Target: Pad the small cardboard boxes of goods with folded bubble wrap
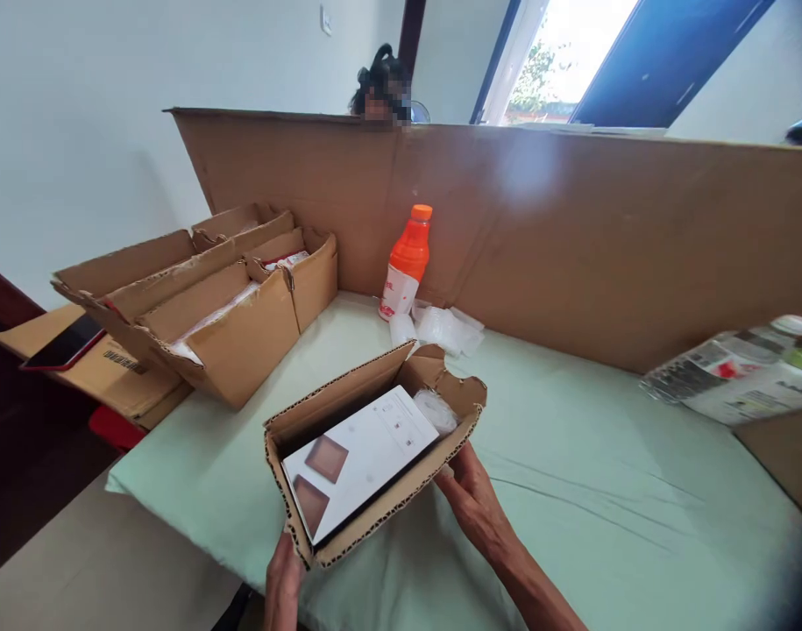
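Between my two hands is an open cardboard box, tilted above the near part of the table. A white box with brown squares printed on it lies inside, beside a clear plastic-wrapped bundle at the far right end. My left hand grips the near left corner, its fingers partly hidden under the cardboard. My right hand holds the right side from below, thumb against the wall and the other fingers hidden behind it.
Cardboard boxes with compartments stand at the left on the green cloth. An orange bottle and white plastic wrap lie ahead. A large clear bottle is at right. Behind the cardboard partition sits a person.
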The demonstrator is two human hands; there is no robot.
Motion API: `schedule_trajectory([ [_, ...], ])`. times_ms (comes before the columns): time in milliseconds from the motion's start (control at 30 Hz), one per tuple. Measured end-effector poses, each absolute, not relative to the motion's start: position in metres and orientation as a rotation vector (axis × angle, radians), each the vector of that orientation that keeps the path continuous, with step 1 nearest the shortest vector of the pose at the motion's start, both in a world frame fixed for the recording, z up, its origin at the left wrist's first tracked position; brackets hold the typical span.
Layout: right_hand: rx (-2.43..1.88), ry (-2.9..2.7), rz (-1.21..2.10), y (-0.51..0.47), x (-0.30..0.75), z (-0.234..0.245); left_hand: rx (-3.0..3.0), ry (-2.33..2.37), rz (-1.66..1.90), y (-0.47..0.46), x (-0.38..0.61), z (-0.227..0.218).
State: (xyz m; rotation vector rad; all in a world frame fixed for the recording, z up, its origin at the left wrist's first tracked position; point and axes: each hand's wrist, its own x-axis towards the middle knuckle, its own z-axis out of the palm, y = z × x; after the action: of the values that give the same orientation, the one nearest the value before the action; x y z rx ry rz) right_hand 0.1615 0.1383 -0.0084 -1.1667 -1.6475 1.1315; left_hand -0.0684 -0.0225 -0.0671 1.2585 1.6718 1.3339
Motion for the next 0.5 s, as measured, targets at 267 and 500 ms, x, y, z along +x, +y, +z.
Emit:
schedule_trajectory([
  [267,-1.100,-1.620,1.170,0.165,0.137,-0.012,1.187,1.649,1.269,-0.014,-0.055,-0.066],
  [500,-1.058,-1.604,1.195,0.183,0.121,-0.011,1.235,1.625,1.324,-0.017,-0.054,-0.068],
])
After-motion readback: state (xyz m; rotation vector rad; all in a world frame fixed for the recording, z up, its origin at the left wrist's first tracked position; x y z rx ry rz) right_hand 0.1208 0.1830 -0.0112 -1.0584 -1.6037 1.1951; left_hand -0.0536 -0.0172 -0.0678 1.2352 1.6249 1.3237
